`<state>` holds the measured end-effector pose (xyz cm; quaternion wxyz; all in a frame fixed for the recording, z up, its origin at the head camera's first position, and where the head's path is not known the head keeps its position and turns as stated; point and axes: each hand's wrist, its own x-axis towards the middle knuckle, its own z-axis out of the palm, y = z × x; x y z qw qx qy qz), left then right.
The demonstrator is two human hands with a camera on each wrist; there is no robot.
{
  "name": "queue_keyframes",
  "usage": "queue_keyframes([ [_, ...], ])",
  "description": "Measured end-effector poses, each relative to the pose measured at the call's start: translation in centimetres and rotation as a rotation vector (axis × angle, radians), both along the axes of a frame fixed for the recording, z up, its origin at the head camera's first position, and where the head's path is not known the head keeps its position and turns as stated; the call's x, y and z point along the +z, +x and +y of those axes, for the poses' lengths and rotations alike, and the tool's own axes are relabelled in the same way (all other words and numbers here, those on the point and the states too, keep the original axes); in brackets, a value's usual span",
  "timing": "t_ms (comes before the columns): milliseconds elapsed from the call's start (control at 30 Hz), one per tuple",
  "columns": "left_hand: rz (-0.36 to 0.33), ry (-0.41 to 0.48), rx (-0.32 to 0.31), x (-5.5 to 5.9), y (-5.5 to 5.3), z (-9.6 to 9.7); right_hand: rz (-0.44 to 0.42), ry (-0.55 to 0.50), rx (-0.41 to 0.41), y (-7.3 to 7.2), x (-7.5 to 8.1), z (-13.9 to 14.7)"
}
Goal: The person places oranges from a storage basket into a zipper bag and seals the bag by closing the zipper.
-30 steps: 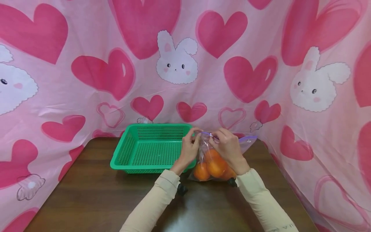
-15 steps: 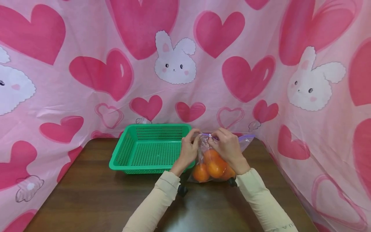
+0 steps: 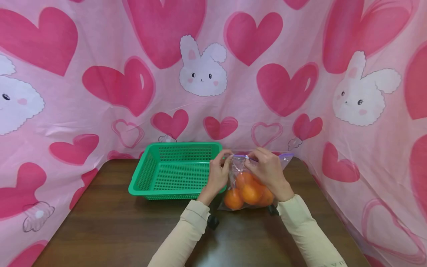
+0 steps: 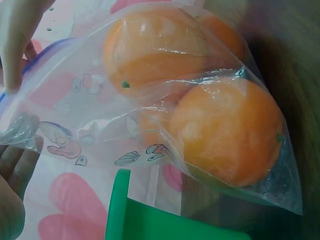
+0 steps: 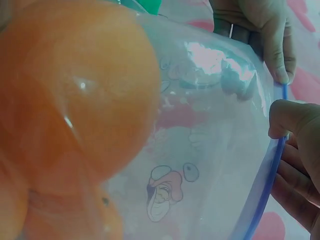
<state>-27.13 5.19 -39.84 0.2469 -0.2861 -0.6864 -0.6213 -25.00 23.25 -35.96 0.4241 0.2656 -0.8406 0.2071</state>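
A clear zip bag (image 3: pixel 237 167) holds several oranges (image 3: pixel 251 193) and stands on the table right of the green basket. My left hand (image 3: pixel 218 173) pinches the bag's top left corner between thumb and forefinger. Along the purple zip strip (image 5: pixel 270 177), a little to the right, my right hand (image 3: pixel 269 171) pinches the strip with thumb and fingers near a small white slider (image 3: pixel 247 157). The left wrist view shows oranges (image 4: pixel 227 132) pressed against the plastic at the bag's bottom. Behind my right hand, part of the bag is hidden.
The green slotted basket (image 3: pixel 135 181) stands on the brown wooden table (image 3: pixel 110 222), its right end overlapped by my left hand. A pink cloth (image 3: pixel 243 100) with hearts and rabbits hangs behind and at both sides. Black wrist devices (image 3: pixel 212 221) sit under the cuffs.
My right hand has slid rightward along the zip strip, away from my left hand, and the white slider has shifted right. The left hand keeps its pinch on the corner.
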Motion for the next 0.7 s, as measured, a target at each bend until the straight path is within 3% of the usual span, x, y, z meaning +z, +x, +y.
queue_keyframes([
  [200, 0.010, 0.015, -0.012, 1.7, 1.4, -0.4, 0.021, 0.013, 0.004, -0.1, -0.1, -0.1],
  [700, -0.050, -0.002, -0.022, 1.7, 1.5, -0.7, 0.010, 0.018, -0.004, -0.4, -0.4, 0.8],
])
